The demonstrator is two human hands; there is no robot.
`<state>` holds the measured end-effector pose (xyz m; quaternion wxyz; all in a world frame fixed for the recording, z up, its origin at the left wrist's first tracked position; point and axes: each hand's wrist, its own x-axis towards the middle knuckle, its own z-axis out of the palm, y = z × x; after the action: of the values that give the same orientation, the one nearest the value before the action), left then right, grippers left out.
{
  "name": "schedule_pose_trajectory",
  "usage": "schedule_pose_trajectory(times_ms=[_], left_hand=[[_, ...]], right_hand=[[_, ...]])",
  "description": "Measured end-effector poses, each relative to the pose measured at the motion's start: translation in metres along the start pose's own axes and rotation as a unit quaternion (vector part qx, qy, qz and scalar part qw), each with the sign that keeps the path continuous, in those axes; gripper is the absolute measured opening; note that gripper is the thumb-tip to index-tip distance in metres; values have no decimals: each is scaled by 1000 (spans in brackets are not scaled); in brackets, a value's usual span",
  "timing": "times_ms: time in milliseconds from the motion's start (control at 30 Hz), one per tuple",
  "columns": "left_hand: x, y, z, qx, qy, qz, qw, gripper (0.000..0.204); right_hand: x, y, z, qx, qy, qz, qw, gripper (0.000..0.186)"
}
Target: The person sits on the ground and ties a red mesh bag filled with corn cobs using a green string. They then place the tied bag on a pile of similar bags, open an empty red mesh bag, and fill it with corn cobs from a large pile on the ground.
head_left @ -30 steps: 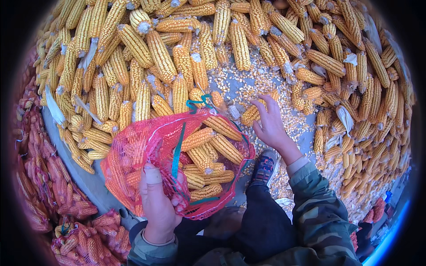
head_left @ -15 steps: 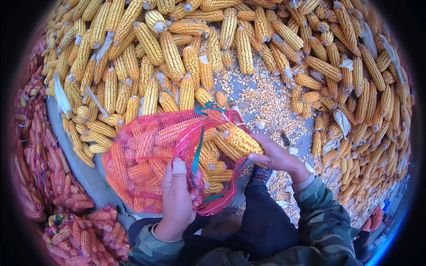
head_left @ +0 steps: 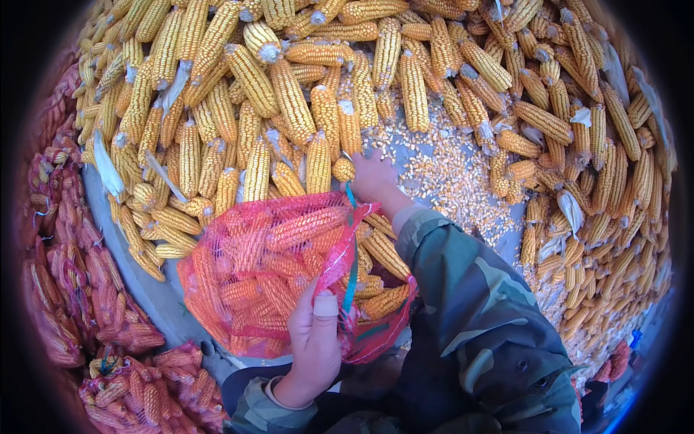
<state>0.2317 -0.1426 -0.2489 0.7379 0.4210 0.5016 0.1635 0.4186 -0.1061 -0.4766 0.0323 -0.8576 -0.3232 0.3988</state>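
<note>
My left hand [head_left: 316,351] grips the rim of a red mesh bag [head_left: 264,278], its thumb, wrapped in a pale band, lying over the gathered netting. Many yellow corn cobs fill the bag, and some show at its mouth, which faces right. A green strap [head_left: 351,278] runs along the opening. Beyond the bag, my right hand [head_left: 374,177] is down at the edge of the cob pile, its fingers curled at a corn cob [head_left: 343,170] whose rounded end shows beside it. The thumb and part of the grip are hidden.
A big pile of husked corn [head_left: 289,94] curves across the far side and down the right. Loose kernels [head_left: 452,177] lie scattered on the grey ground. Filled red mesh bags [head_left: 87,267] line the left, with another bag [head_left: 148,387] at lower left.
The cob that was in my right hand has left it, and that hand has moved forward past the bag to the pile. My left hand keeps its hold on the rim. The view has shifted slightly.
</note>
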Motion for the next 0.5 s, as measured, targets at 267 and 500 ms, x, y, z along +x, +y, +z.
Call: schedule_pose_trajectory(times_ms=[267, 500], left_hand=[[5, 2, -7, -42, -30, -48, 998, 33], [5, 3, 1, -76, 36, -136, 987, 29]], right_hand=[[-5, 110, -29, 261, 129, -92, 952, 58], [-113, 146, -67, 678, 130, -95, 717, 61]])
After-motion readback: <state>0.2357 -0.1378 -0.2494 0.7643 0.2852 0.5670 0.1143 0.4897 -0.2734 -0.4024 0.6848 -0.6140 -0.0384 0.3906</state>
